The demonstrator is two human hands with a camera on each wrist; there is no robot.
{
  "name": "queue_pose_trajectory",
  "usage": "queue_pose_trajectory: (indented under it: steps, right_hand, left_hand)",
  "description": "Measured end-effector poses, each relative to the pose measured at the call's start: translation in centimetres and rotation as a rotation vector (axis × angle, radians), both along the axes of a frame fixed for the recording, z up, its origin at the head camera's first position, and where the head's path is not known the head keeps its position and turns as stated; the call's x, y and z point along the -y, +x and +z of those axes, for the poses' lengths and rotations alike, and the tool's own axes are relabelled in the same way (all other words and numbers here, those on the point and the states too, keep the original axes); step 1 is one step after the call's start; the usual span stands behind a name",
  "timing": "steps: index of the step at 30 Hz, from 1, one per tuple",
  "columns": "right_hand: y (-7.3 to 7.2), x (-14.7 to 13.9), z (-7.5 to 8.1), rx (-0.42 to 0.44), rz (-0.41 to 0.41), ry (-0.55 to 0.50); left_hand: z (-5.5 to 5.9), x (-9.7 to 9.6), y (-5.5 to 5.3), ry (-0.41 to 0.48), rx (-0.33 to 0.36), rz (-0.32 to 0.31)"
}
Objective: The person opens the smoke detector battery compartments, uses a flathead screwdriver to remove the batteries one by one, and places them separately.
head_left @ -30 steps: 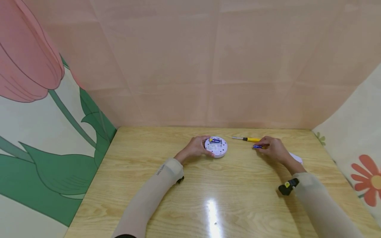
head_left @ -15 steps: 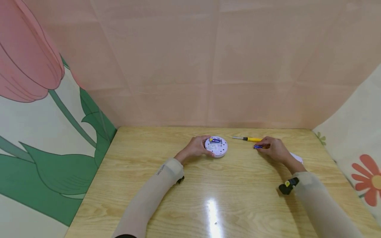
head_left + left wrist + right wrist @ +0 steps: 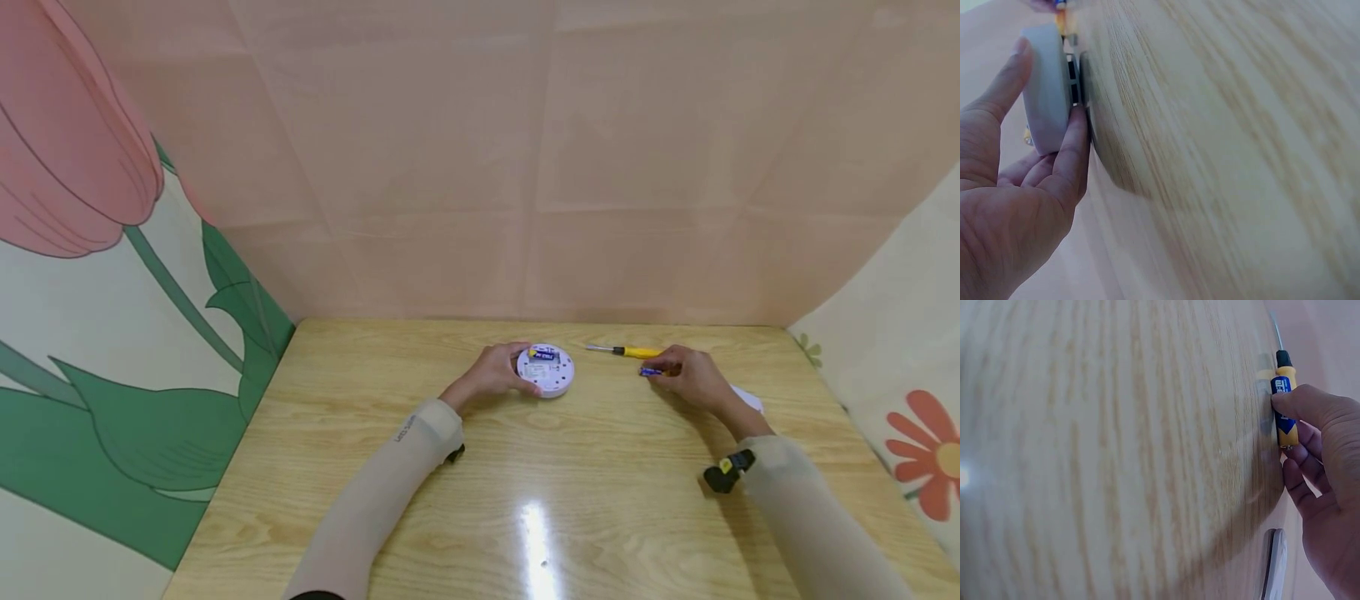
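Observation:
My left hand (image 3: 491, 371) grips the left rim of a round white device (image 3: 553, 382), thumb on the near side and fingers at the far side. A blue-and-yellow battery (image 3: 543, 354) lies in the device's upturned face. The left wrist view shows the device (image 3: 1047, 94) edge-on between thumb and fingers, a thin gap and shadow beside the tabletop. To the right, my right hand (image 3: 692, 379) pinches a second blue-and-yellow battery (image 3: 1283, 412), its thumb across the label. Behind that battery lies a yellow-handled screwdriver (image 3: 637, 352), its metal shaft pointing left.
A white, flat cover-like piece (image 3: 748, 398) lies partly hidden behind my right wrist; its edge (image 3: 1276, 565) shows in the right wrist view. The wooden table (image 3: 420, 517) ends at a pink cloth backdrop (image 3: 435, 208). Flower-printed cloth stands at both sides.
Both hands stay almost still. The right hand and its battery have shifted very slightly to the right; the left hand keeps its hold on the device.

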State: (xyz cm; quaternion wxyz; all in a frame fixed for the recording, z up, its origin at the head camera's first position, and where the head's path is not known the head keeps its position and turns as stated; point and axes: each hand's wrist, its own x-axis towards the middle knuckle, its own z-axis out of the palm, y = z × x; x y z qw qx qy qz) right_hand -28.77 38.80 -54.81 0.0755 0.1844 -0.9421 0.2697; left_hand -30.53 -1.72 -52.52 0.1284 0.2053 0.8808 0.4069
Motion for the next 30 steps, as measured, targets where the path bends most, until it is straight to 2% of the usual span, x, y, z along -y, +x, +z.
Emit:
queue_pose_trajectory:
  steps: [12,22,30]
  right_hand:
    - [-0.2,-0.3,-0.3,0.007,0.000,-0.002]
    - [0.2,-0.3,0.5,0.040,-0.005,0.013]
    - [0.3,0.4,0.8,-0.019,-0.003,-0.031]
  left_hand:
    - [0.0,0.2,0.0,0.002,-0.001,0.007]
    - [0.1,0.2,0.0,0.020,0.005,0.003]
    - [-0.2,0.3,-0.1,0.072,0.026,-0.003]
